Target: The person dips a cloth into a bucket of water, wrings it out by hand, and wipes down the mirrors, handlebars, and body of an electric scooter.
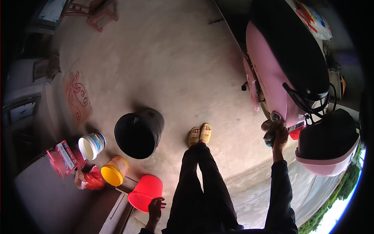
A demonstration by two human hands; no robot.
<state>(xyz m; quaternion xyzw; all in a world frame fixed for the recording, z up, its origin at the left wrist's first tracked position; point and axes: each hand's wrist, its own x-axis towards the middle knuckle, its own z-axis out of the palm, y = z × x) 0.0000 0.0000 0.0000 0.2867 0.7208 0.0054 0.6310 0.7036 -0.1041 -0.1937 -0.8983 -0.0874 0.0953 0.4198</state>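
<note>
The person's right hand (281, 137) has its fingers closed around a crumpled cloth of dull brown and bluish colour (269, 133). This cloth is at the rear side of the pink scooter with a long black seat (269, 72), just beside a round metal part (275, 116). The left hand (155, 208) is near the red plastic bucket (152, 188); its fingers are slightly bent and a little apart. The scooter stands on the grey floor (175, 58), to the person's right.
</note>
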